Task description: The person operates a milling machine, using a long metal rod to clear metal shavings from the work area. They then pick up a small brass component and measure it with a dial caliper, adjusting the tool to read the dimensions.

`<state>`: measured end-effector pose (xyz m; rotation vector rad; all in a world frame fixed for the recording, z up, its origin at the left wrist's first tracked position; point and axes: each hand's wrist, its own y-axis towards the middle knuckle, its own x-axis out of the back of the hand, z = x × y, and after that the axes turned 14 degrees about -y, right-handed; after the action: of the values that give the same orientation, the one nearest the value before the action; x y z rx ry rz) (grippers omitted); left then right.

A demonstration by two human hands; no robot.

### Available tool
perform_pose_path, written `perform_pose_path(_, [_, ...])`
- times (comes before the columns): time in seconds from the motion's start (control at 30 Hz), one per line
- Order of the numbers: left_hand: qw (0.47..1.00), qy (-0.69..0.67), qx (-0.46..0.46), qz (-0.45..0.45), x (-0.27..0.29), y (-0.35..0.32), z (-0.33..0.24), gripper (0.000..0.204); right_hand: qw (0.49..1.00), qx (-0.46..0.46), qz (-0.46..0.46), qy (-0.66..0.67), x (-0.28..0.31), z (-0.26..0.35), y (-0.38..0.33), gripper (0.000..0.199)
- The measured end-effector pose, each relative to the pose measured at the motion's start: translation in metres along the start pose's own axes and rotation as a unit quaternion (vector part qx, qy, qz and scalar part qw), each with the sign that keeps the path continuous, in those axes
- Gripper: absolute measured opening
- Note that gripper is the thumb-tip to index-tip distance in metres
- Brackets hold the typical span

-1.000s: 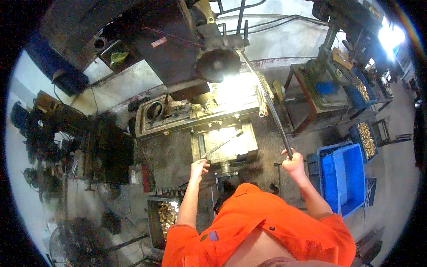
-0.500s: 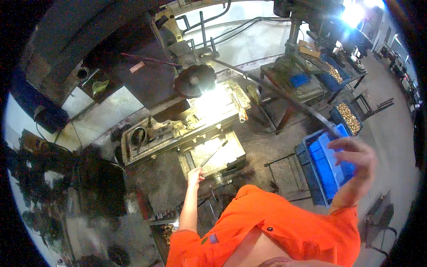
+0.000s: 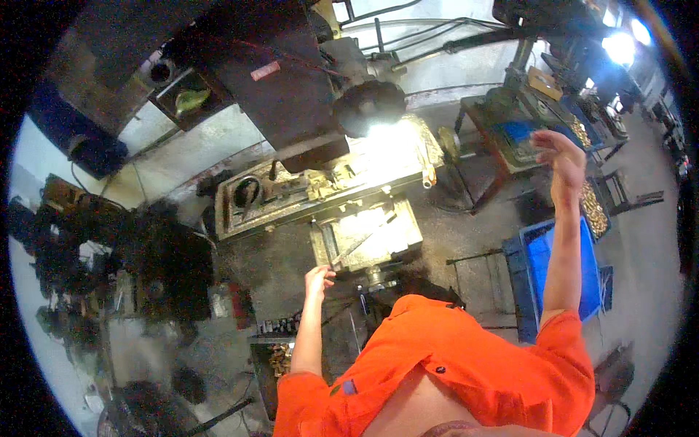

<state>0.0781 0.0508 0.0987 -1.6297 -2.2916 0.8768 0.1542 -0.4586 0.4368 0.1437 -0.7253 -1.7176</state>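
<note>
My left hand (image 3: pixel 319 280) is closed at the near end of a thin rod (image 3: pixel 360 244) with a dark tip. This rod slants over the lit metal plate (image 3: pixel 404 231) at the machine's front. The exact grip is too small to make out. My right hand (image 3: pixel 563 164) is raised at the right, fingers loosely bent and apart, holding nothing. Beyond it, a long dark lever (image 3: pixel 473 42) reaches rightward from the machine's head. Under that head, a dark round disc (image 3: pixel 370 109) hangs over the brightly lit machine bed (image 3: pixel 429 149).
A blue bin (image 3: pixel 528 280) stands right of my body. Small brass-coloured parts (image 3: pixel 595 211) fill a crate behind my right forearm. A worktable (image 3: pixel 477 138) with a blue tray stands at the far right. More brass-coloured pieces (image 3: pixel 280 358) lie by my left elbow.
The long lever has swung up and away from beside the bin. My right hand has risen and stretched farther forward, apart from it. My left hand stays near the rod; the whole view has shifted.
</note>
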Motion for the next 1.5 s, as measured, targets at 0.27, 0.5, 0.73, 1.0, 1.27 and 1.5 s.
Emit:
perform_pose_path(0.27, [0.988,-0.072,-0.045,-0.127,0.026,-0.024,-0.016,0.022,0.968,-0.196,0.090,0.125,-0.083,-0.167,0.138,0.019])
perform_pose_path(0.5, [0.957,-0.183,-0.136,-0.180,-0.003,-0.068,-0.015,0.020,0.932,-0.159,0.261,0.192,-0.214,-0.251,0.240,0.028])
perform_pose_path(0.73, [0.917,-0.214,-0.134,-0.310,-0.058,-0.122,0.035,0.022,0.911,-0.098,0.300,0.264,-0.301,-0.305,0.371,0.012])
perform_pose_path(1.0, [0.835,-0.308,-0.078,-0.449,-0.063,-0.176,0.143,0.020,0.866,-0.210,0.377,0.253,-0.358,-0.282,0.392,0.015])
perform_pose_path(1.27, [0.825,-0.335,-0.079,-0.447,-0.067,-0.160,0.139,0.021,0.794,-0.214,0.364,0.437,-0.332,-0.210,0.387,0.053])
perform_pose_path(1.5, [0.868,-0.266,-0.105,-0.405,-0.069,-0.126,0.102,0.019,0.861,-0.205,0.321,0.337,-0.345,-0.226,0.389,0.048])
